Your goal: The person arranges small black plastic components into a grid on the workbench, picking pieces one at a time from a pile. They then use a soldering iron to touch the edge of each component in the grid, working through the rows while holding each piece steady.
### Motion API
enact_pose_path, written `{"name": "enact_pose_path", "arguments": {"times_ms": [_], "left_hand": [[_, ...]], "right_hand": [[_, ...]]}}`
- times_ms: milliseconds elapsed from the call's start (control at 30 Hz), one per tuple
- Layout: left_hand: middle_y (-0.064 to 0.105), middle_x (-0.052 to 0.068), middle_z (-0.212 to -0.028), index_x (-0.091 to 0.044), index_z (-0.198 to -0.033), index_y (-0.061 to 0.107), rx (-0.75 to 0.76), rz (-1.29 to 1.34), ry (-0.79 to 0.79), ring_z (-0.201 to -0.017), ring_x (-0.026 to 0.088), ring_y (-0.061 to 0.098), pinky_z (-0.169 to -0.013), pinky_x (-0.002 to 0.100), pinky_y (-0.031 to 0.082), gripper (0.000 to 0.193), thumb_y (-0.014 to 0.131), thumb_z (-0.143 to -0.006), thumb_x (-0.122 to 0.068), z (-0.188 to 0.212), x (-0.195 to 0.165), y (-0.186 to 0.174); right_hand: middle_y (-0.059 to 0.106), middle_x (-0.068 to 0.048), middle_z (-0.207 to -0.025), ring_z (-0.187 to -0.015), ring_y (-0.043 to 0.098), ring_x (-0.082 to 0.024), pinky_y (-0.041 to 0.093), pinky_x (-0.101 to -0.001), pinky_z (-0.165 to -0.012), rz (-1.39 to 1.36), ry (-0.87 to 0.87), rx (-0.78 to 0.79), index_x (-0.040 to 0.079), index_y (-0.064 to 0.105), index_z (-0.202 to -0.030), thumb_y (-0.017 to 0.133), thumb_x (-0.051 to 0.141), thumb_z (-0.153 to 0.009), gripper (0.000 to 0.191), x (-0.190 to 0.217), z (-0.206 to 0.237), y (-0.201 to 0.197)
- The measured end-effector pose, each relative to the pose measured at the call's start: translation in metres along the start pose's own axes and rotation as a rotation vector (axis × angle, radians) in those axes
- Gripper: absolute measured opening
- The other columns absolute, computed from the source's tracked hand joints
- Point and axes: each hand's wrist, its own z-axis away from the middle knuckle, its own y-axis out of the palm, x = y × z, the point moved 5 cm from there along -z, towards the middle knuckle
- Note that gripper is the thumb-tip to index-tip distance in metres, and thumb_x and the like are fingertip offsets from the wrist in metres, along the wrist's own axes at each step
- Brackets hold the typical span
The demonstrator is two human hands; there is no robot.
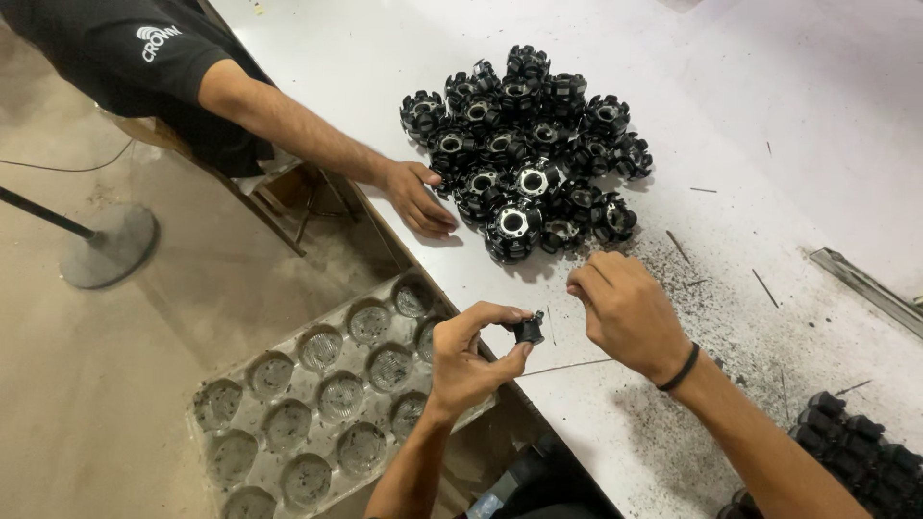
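Note:
My left hand [471,360] pinches a small black round part [530,331] between thumb and fingers, just over the white table's near edge. My right hand [625,308], with a black band on the wrist, has its fingers curled close to the part, and a thin metal rod [567,366] runs under it across the table. What the right fingers hold cannot be made out. A pile of several black ribbed round parts [524,154] lies on the white table [769,96] just beyond my hands.
Another person in a black shirt rests a hand [418,197] on the table's edge beside the pile. A clear plastic tray [317,404] with round cups sits below the table's edge. More black parts [856,442] lie at the lower right. Dark shavings [702,288] speckle the table.

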Motion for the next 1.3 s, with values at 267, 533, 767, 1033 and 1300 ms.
{"name": "enact_pose_path", "arguments": {"times_ms": [267, 533, 767, 1033, 1300], "left_hand": [[0.077, 0.014, -0.110, 0.005, -0.113, 0.068, 0.037, -0.102, 0.020, -0.101, 0.017, 0.075, -0.095, 0.029, 0.061, 0.037, 0.079, -0.078, 0.007, 0.000, -0.002, -0.004], [0.078, 0.013, -0.108, 0.003, -0.112, 0.069, 0.042, -0.216, 0.068, -0.100, 0.018, 0.078, -0.091, 0.028, 0.062, 0.037, 0.081, -0.077, 0.003, -0.001, -0.010, -0.015], [0.077, 0.014, -0.109, 0.004, -0.114, 0.068, 0.040, -0.122, 0.035, -0.101, 0.020, 0.076, -0.094, 0.029, 0.062, 0.037, 0.079, -0.079, 0.005, 0.002, 0.000, -0.017], [0.078, 0.012, -0.102, 0.002, -0.114, 0.070, -0.366, -0.422, 0.033, -0.091, 0.017, 0.078, -0.081, 0.029, 0.064, 0.030, 0.081, -0.087, -0.005, -0.033, 0.036, -0.061], [0.075, 0.017, -0.099, 0.003, -0.111, 0.070, -0.612, -0.730, 0.081, -0.088, 0.026, 0.076, -0.079, 0.036, 0.061, 0.027, 0.079, -0.089, -0.009, -0.083, 0.047, -0.100]], "right_hand": [[0.069, -0.019, -0.119, -0.105, 0.067, -0.031, 0.055, -0.0401, -0.087, -0.330, -0.213, -0.039, -0.001, 0.069, -0.119, 0.066, 0.005, -0.085, 0.035, 0.017, 0.003, -0.013], [0.079, -0.005, -0.089, -0.076, 0.075, -0.015, 0.059, -0.0286, -0.066, -0.652, 0.081, 0.200, 0.008, 0.081, -0.096, 0.076, 0.013, -0.087, 0.011, -0.003, -0.005, 0.019], [0.077, -0.007, -0.080, -0.070, 0.071, -0.013, 0.053, -0.0279, -0.059, -0.609, 0.329, 0.060, 0.005, 0.081, -0.090, 0.076, 0.012, -0.088, 0.009, -0.013, 0.002, 0.036], [0.078, -0.008, -0.087, -0.072, 0.073, -0.015, 0.059, -0.0270, -0.065, -0.188, 0.436, 0.050, 0.005, 0.080, -0.095, 0.074, 0.019, -0.089, 0.015, -0.053, 0.060, 0.006], [0.080, -0.008, -0.092, -0.084, 0.077, -0.017, 0.061, -0.0306, -0.076, 0.274, 0.969, 0.309, 0.007, 0.081, -0.093, 0.078, 0.022, -0.086, 0.017, -0.083, 0.248, -0.058]]}}
